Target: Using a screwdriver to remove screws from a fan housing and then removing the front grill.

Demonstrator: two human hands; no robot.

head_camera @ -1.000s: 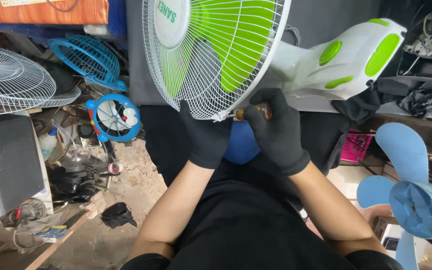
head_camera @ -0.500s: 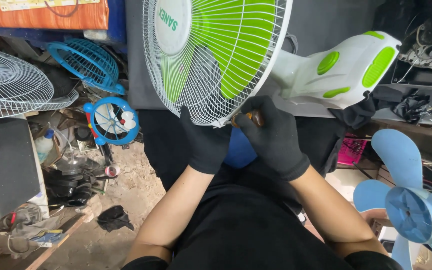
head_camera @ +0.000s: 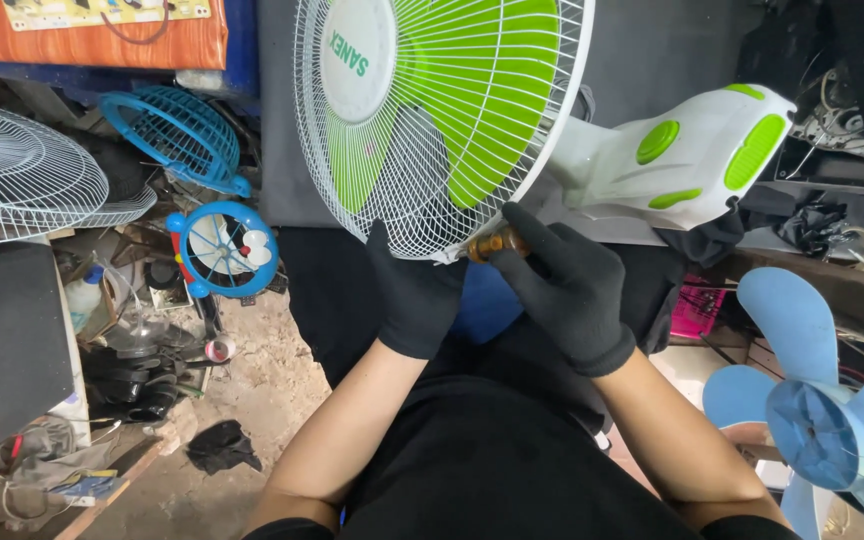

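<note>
A white and green fan (head_camera: 432, 110) lies across my lap, its white wire guard facing me and its white and green body (head_camera: 687, 155) stretching to the right. My left hand (head_camera: 414, 295), in a black glove, steadies the lower rim of the guard. My right hand (head_camera: 564, 285), also in a black glove, grips a screwdriver with an amber handle (head_camera: 495, 243), its tip against the bottom edge of the guard.
A loose white fan guard (head_camera: 17, 180) rests at the left above a dark box (head_camera: 2, 340). A blue guard (head_camera: 177, 130) and a small blue fan (head_camera: 222, 250) sit behind it. A pale blue fan blade (head_camera: 812, 400) stands at the right. Clutter covers the dirt floor.
The view has shifted slightly and the fan sits a little further right in it. Both hands stay at the guard's lower rim with the screwdriver.
</note>
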